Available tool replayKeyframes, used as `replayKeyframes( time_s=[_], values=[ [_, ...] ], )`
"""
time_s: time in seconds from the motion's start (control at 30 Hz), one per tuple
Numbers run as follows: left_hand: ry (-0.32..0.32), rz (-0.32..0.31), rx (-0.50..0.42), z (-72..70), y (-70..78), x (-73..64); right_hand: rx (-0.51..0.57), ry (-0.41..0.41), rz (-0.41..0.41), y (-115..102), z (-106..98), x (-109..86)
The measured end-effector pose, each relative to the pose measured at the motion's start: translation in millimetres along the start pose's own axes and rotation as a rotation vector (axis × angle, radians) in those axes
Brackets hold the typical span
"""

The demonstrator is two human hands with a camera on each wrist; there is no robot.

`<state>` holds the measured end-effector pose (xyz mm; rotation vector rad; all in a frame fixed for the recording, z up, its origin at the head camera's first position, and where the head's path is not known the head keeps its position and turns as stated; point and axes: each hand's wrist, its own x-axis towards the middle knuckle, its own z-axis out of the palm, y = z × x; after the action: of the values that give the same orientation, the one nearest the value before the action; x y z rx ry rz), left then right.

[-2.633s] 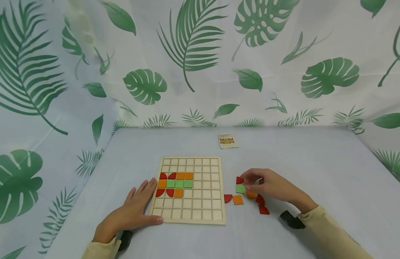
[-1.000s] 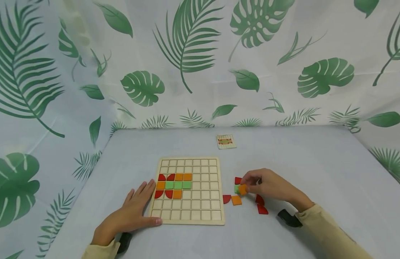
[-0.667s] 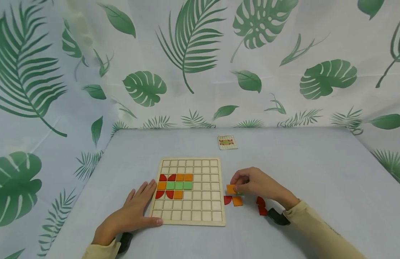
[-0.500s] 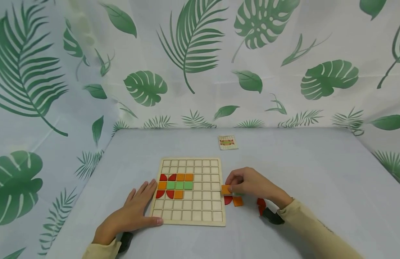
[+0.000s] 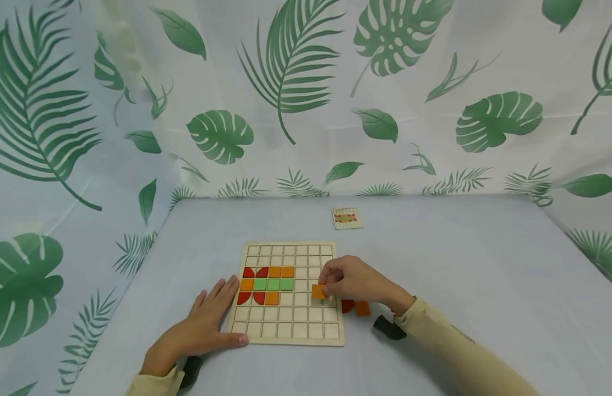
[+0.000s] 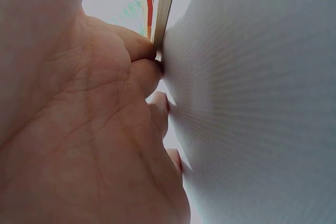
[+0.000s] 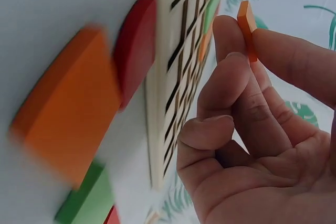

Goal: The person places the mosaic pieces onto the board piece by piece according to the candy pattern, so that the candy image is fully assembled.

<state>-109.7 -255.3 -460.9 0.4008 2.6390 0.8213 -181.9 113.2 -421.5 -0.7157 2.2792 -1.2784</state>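
Right hand (image 5: 359, 281) has an orange tile (image 5: 318, 291) pinched over the board (image 5: 285, 330); left hand (image 5: 205, 323) is spread against it. Loose pinch or bumped board, and the tile could drop crooked imo.

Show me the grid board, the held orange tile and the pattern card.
Grid board (image 5: 286, 298): head view, bare square.
Held orange tile (image 5: 317, 291): head view, uncovered face.
Pattern card (image 5: 346, 218): head view, printed middle.

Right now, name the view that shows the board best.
Head: it shows the board from above, nearly whole. The right wrist view gives it at a steep slant; the left wrist view, little beyond its edge.
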Motion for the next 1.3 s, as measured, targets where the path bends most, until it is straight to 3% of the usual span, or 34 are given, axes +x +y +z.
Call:
replayKeyframes(
  time_s=[0.27, 0.73, 1.3],
  values=[
    [-0.023, -0.022, -0.007, -3.7, 7.2, -1.7, 0.019, -0.043, -0.008, -8.3, 13.9, 15.3],
    [-0.023, -0.001, -0.009, -4.4, 9.4, -2.4, 0.016, -0.057, -0.031, -15.8, 33.6, 34.7],
    [0.033, 0.042, -0.030, -0.9, 1.3, -2.7, -0.153, 0.004, -0.001, -21.7, 48.3, 50.7]
  ],
)
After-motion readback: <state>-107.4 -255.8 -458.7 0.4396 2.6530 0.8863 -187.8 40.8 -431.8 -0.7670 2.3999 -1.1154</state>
